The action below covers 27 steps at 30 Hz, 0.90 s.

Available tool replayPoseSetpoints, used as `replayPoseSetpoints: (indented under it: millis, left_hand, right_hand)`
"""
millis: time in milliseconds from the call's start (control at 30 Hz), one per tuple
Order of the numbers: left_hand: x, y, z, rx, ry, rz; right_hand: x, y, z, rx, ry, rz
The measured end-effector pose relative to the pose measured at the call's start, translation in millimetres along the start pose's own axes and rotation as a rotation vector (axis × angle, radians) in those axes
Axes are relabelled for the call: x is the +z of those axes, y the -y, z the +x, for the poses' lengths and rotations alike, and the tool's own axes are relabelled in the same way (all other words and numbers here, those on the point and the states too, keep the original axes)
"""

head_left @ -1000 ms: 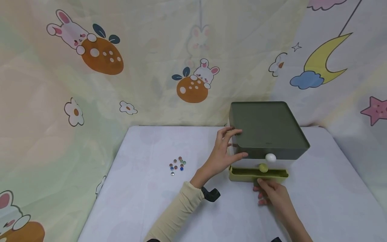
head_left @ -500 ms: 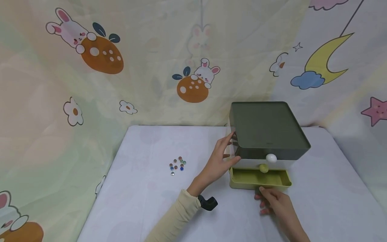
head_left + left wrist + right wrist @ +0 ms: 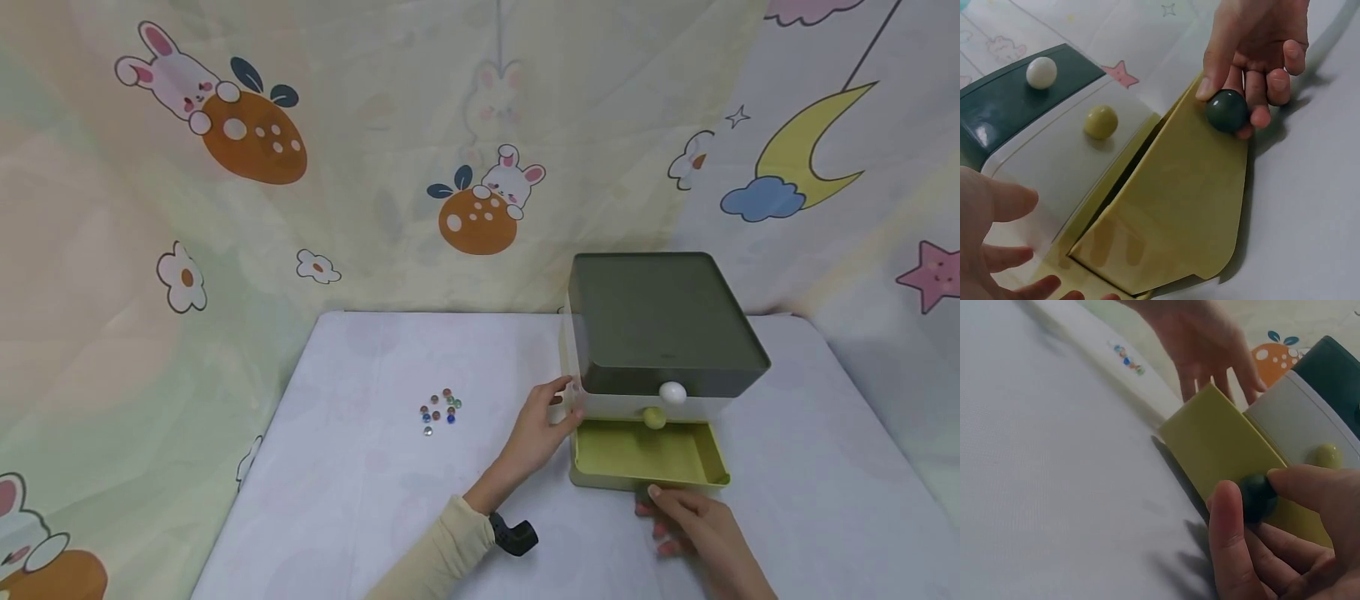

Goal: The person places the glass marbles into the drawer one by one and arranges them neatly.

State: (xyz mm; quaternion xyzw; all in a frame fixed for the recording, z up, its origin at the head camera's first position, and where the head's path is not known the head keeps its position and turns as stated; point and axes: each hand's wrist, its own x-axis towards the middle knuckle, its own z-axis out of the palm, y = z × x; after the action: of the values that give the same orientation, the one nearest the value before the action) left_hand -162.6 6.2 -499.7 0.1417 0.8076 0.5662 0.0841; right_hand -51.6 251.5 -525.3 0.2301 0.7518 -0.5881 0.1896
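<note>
A small chest of drawers (image 3: 667, 317) with a dark green top stands at the right of the table. Its bottom drawer, a yellow-green drawer (image 3: 637, 454), is pulled out, and its bare inside shows. My right hand (image 3: 701, 529) pinches the dark green round knob (image 3: 1227, 111) on that drawer's front between thumb and fingers. My left hand (image 3: 536, 433) is at the chest's lower left side, fingers spread and straight, fingertips right at the side wall. Above the drawer are a yellow-green knob (image 3: 654, 417) on the white drawer and a white knob (image 3: 672, 392) on the dark green one.
Several small coloured glass beads (image 3: 437, 412) lie loose on the white tablecloth (image 3: 360, 492) left of the chest. A printed cloth backdrop (image 3: 375, 167) hangs right behind the table's far edge.
The bottom drawer has slid out toward me, with my right hand drawing its knob. My left hand has slipped from the chest's top edge down along its left side toward the front.
</note>
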Motion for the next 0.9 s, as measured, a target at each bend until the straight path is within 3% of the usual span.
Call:
replayPoseSetpoints:
  millis: [267,567,900]
  left_hand:
    - [8.5,4.7,-9.9,-0.065,-0.010,-0.055]
    - [15.9,5.7,-17.9,-0.093,-0.037,-0.068]
    - [23.1,9.5,-22.2,-0.137,-0.042,-0.058]
  right_hand:
    - [-8.2,-7.7,-5.8,-0.004,0.088,-0.041]
    - [-7.9,-12.4,-11.3,0.046,0.077,-0.114]
    - [-12.6,-22.9,-17.5,0.077,0.139,-0.114]
